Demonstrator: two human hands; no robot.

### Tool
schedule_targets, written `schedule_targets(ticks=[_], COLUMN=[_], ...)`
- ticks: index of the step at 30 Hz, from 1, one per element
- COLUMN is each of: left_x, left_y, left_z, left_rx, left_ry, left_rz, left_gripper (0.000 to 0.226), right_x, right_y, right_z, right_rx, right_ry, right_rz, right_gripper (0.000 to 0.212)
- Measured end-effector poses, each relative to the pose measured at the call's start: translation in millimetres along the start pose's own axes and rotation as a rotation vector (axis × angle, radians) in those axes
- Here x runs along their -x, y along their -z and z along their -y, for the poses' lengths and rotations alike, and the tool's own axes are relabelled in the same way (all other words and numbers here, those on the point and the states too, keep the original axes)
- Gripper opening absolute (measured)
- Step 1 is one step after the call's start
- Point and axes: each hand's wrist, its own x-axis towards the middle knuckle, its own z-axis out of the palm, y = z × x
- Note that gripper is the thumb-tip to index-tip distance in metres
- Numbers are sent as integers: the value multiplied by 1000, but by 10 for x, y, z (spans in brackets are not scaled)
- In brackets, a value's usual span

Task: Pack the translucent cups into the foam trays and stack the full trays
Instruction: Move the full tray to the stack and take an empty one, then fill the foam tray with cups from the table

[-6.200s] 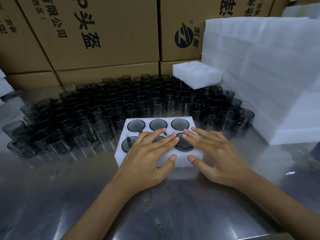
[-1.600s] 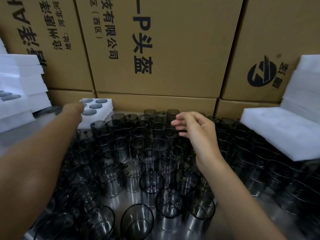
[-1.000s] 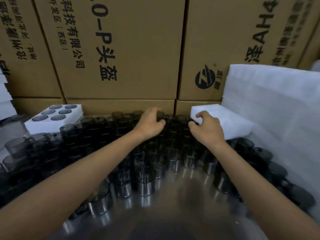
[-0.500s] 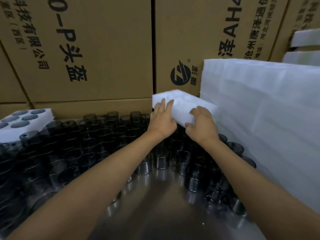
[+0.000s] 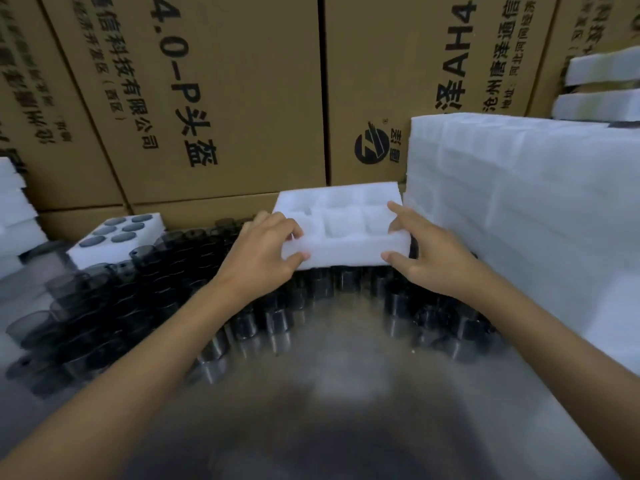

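Note:
An empty white foam tray (image 5: 341,218) with several open pockets hangs above the far cups, cavities facing up. My left hand (image 5: 263,252) pinches its near left corner, thumb under the front edge. My right hand (image 5: 424,252) pinches the near right corner the same way. Dark translucent cups (image 5: 145,292) crowd the steel table in a wide arc from the left round to the right, under the tray. A full foam tray (image 5: 149,233) with cups in its pockets sits at the back left.
A tall block of stacked white foam trays (image 5: 526,216) walls the right side. More foam pieces (image 5: 15,216) stand at the far left. Brown printed cartons (image 5: 221,98) line the back. Bare steel table (image 5: 329,393) lies between my forearms.
Both hands took hold of the empty foam tray, turned its pockets upward and drew it nearer over the cups. The view has shifted slightly left, bringing the full tray further in.

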Motion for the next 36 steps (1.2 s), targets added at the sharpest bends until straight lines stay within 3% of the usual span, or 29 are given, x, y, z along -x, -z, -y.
schedule_targets(ticks=[4, 12, 24, 29, 31, 34, 36], left_x=[761, 1647, 1871, 1769, 1727, 1658, 1616], left_y=[209, 311, 147, 68, 51, 26, 8], left_z=[-235, -460, -423, -368, -361, -343, -323], left_rx=[-8, -19, -4, 17, 53, 108, 150], left_ry=[-123, -138, -143, -113, -76, -35, -4], left_rz=[112, 294, 338, 341, 360, 405, 436], left_gripper=[19, 20, 25, 24, 23, 25, 25], right_x=[591, 1330, 1605, 1467, 1407, 1332, 1288], right_y=[-28, -135, -313, -370, -416, -505, -573], right_z=[219, 461, 336, 298, 301, 300, 291], right_rx=[21, -15, -14, -154, -200, -170, -151], right_ry=[-20, -124, -100, -223, -238, -203, -211], right_rz=[134, 457, 504, 388, 291, 181, 168], right_gripper=[28, 31, 36, 69, 61, 22, 12])
